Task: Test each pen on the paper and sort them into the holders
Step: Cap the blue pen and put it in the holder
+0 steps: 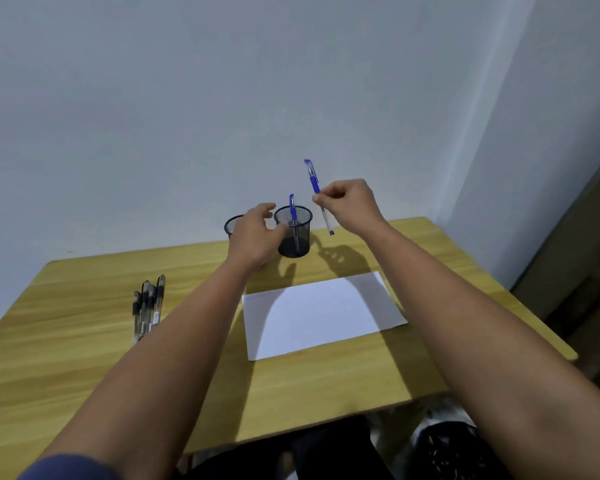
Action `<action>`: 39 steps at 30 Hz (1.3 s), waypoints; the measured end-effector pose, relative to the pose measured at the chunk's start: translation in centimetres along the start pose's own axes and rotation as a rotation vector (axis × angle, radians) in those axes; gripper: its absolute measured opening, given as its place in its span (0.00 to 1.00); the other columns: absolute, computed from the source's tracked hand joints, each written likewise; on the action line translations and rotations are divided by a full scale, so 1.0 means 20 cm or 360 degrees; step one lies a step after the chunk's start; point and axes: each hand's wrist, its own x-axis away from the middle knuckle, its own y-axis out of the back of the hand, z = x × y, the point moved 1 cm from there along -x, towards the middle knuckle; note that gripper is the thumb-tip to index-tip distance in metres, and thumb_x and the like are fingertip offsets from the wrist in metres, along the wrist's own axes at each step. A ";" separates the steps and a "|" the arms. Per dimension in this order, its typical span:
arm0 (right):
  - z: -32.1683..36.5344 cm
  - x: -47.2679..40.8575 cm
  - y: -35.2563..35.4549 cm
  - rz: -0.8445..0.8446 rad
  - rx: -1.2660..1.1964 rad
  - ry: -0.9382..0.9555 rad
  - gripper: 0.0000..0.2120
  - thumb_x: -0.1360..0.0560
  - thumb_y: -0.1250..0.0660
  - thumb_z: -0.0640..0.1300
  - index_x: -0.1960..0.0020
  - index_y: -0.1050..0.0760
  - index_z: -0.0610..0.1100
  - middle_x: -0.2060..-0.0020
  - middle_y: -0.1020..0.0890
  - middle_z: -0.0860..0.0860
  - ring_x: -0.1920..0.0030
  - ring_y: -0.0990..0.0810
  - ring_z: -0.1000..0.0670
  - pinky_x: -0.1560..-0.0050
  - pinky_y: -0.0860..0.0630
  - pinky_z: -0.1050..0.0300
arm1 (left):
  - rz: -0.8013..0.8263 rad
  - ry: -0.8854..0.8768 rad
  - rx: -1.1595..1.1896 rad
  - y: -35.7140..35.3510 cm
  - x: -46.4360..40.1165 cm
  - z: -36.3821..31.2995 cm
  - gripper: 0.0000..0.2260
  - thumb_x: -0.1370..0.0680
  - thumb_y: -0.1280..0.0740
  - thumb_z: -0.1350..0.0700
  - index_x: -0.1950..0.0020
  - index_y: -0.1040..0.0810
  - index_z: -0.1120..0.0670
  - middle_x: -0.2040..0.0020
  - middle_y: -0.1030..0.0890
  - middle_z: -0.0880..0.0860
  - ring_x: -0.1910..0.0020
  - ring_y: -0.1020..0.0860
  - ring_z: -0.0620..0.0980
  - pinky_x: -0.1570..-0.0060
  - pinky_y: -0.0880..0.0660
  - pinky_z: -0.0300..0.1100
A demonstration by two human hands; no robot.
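Pens are what this is about, and they sit in three places on the wooden table (84,341). On its bare top lies a white sheet of paper (323,315), showing no marks that I can make out from here. Behind the sheet stand two black mesh holders: the right holder (293,235) has one blue pen (292,211) upright in it, while the left holder (232,225) is mostly hidden behind the left hand (253,237), whose fingers spread loosely near the right holder's rim, gripping nothing. The right hand (349,202) pinches a second blue pen (317,195) in the air, tip down, just right of that holder. A bunch of black pens (148,306) lies untested at the table's left.

If the pinch loosens before the tip is over the rim, the pen could glance off the mesh and roll away. The labels on the black pens are too small to read.
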 end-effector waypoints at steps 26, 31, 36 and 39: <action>-0.12 -0.22 -0.34 -0.0023 0.0529 -0.0138 0.03 0.24 0.27 0.47 0.54 0.14 0.51 0.51 0.11 0.50 0.49 0.14 0.45 0.46 0.16 0.49 | -0.0108 -0.0245 -0.1321 -0.22 -0.28 0.10 0.26 0.29 0.36 0.28 0.47 0.24 0.50 0.51 0.16 0.50 0.41 0.24 0.56 0.44 0.36 0.56; 0.02 -0.11 -0.34 -0.0179 0.0351 0.0037 0.06 0.22 0.30 0.48 0.54 0.15 0.50 0.58 0.13 0.52 0.53 0.15 0.46 0.50 0.18 0.51 | -0.0215 -0.0299 -0.1222 0.01 -0.20 0.12 0.28 0.23 0.42 0.30 0.38 0.22 0.49 0.41 0.17 0.50 0.35 0.27 0.55 0.44 0.36 0.55; 0.13 0.06 -0.54 -0.0031 0.0218 0.0121 0.06 0.22 0.30 0.45 0.56 0.16 0.47 0.70 0.21 0.57 0.60 0.20 0.49 0.55 0.22 0.53 | -0.0171 -0.0101 -0.1075 0.35 -0.07 0.37 0.20 0.18 0.40 0.42 0.30 0.24 0.49 0.34 0.20 0.50 0.32 0.29 0.57 0.39 0.31 0.55; 0.18 0.17 -0.72 0.0182 0.0239 0.0108 0.07 0.24 0.30 0.45 0.61 0.19 0.48 0.70 0.21 0.56 0.61 0.20 0.49 0.57 0.23 0.55 | -0.0066 0.0080 -0.1101 0.53 0.05 0.60 0.18 0.18 0.38 0.47 0.29 0.24 0.49 0.32 0.22 0.50 0.31 0.29 0.57 0.40 0.29 0.54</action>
